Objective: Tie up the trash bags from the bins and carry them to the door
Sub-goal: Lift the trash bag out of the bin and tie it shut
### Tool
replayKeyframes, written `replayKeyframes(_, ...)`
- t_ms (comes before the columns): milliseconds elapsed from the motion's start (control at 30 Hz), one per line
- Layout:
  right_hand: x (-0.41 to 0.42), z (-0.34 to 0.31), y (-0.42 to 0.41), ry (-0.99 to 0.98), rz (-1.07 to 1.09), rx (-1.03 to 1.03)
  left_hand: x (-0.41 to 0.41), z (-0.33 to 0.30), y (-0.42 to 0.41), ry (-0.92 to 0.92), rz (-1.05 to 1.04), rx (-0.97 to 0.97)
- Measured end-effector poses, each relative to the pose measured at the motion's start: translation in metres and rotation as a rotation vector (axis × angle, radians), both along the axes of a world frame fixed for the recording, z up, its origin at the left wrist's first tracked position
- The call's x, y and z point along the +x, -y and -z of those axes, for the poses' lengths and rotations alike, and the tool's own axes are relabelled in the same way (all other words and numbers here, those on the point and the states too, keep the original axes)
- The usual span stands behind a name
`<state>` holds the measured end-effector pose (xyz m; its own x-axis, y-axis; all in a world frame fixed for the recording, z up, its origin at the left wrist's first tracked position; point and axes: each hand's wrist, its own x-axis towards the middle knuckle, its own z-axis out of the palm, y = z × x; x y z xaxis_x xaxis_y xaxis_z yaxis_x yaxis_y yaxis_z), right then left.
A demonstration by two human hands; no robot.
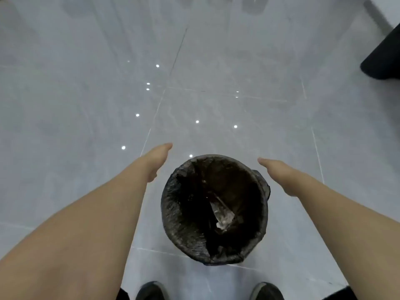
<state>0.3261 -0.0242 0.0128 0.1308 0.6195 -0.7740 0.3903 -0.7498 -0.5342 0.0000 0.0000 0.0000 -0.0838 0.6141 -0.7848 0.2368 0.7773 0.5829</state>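
A small round bin [173, 215] stands on the floor just ahead of my feet, lined with a black trash bag [263, 182] folded over its rim. Crumpled clear plastic trash [223, 215] lies at the bottom of the bag. My left hand [157, 160] hovers left of the bin's rim with straight fingers pointing forward, holding nothing. My right hand [279, 173] hovers right of the rim, fingers also straight and empty. Neither hand touches the bag.
Glossy grey floor tiles [216, 72] stretch ahead, reflecting ceiling lights. A black object [383, 59] stands at the far right edge below a white surface [387, 7]. My dark shoes [150, 291] show at the bottom of the view.
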Motion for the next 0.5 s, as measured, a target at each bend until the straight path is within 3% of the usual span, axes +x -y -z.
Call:
replayKeyframes(200, 0.002, 0.054, 0.044, -0.133, 0.251, -0.096, -0.011, 0.059, 0.064, 0.243, -0.129, -0.355)
replayKeyframes(367, 0.002, 0.06, 0.072, -0.228, 0.43, -0.117, -0.006, 0.07, 0.086, 0.379, -0.175, -0.362)
replayKeyframes(500, -0.001, 0.058, 0.08, -0.263, 0.462, -0.108, -0.001, 0.061, 0.091, 0.368, -0.235, -0.364)
